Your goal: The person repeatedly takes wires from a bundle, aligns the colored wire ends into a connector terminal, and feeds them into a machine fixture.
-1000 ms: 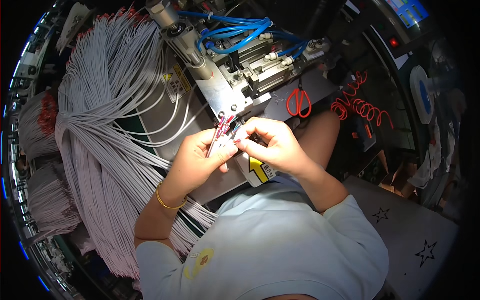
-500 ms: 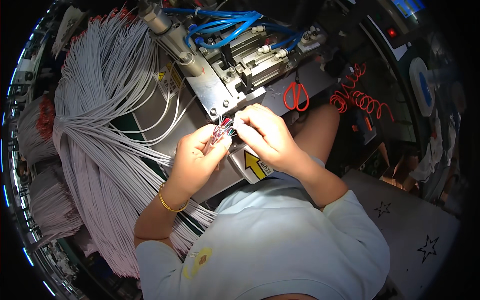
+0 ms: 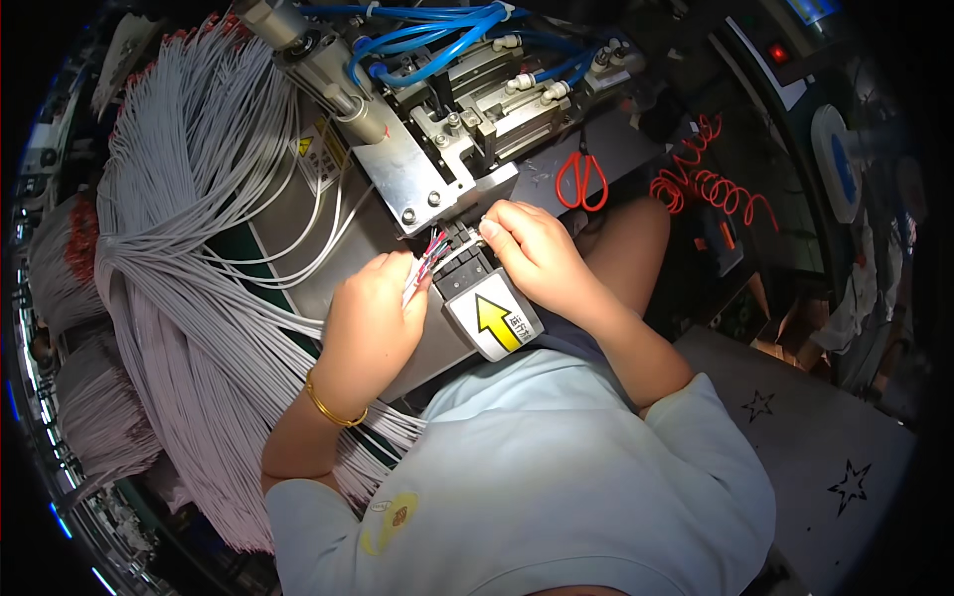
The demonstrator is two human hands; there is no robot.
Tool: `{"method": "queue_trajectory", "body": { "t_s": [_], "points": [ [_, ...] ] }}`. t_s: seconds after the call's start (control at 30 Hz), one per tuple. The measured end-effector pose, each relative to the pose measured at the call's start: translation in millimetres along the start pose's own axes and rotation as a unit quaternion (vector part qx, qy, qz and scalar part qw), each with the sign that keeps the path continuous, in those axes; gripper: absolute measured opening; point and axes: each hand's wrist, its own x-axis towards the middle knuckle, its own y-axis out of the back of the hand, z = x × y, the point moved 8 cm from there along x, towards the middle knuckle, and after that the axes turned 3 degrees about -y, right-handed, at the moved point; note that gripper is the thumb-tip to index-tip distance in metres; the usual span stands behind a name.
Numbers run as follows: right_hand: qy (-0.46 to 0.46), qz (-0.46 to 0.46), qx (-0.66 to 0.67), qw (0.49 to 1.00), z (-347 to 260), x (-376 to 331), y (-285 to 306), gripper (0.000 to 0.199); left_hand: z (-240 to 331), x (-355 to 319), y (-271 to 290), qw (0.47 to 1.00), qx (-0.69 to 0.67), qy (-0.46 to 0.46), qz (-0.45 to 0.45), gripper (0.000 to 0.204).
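Observation:
My left hand (image 3: 370,308) is closed round a bundle of thin coloured wires (image 3: 433,254), red, white and dark, whose ends point up toward the machine. My right hand (image 3: 537,256) has its thumb and forefinger pinched together at the right side of a small dark metal fixture (image 3: 463,270); whatever is between those fingertips is too small to make out. Just beyond both hands stands the pneumatic machine (image 3: 397,174) with its shiny metal block. Nearest to me on the fixture is a white cover plate (image 3: 517,303) bearing a yellow arrow.
A large sheaf of grey cables (image 3: 189,328) spreads over the left side. Blue air hoses (image 3: 437,40) loop over the machine. Red-handled scissors (image 3: 581,182) lie to its right, with a coiled red hose (image 3: 711,194) farther right. A star-marked grey surface (image 3: 795,427) is at the lower right.
The hands have moved apart slightly, and the left has turned with the wires, uncovering the fixture. The right hand has come down beside the fixture. The whole view has shifted a little.

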Motion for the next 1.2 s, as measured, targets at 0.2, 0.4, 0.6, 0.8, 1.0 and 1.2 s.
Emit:
{"method": "queue_trajectory", "body": {
  "t_s": [0.2, 0.4, 0.6, 0.8, 1.0, 1.2],
  "points": [
    [0.001, -0.046, 0.01, 0.999, 5, 5, -5, 0.021, 0, -4, -4, 0.998, 0.059, 0.029, -0.002, 0.013],
    [0.031, -0.024, 0.006, 0.999, 4, 3, -4, 0.017, 22, -6, -7, 0.998, 0.041, -0.042, 0.002, 0.029],
    [0.1, 0.018, -0.109, 0.989, -10, 5, 2, 0.015, 31, -3, -19, 0.992, 0.105, -0.069, -0.028, 0.04],
    [-0.039, -0.084, 0.055, 0.994, 9, 7, -1, 0.014, 19, 2, -13, 0.998, 0.011, -0.057, -0.018, 0.028],
    [0.038, 0.026, -0.076, 0.996, -15, 0, 15, 0.01, -26, -3, -20, 0.933, -0.317, 0.139, -0.099, 0.019],
    [0.151, -0.001, 0.082, 0.985, -45, -1, 3, 0.009, -6, 4, -10, 0.953, -0.283, 0.088, -0.07, 0.017]
  ]
}}
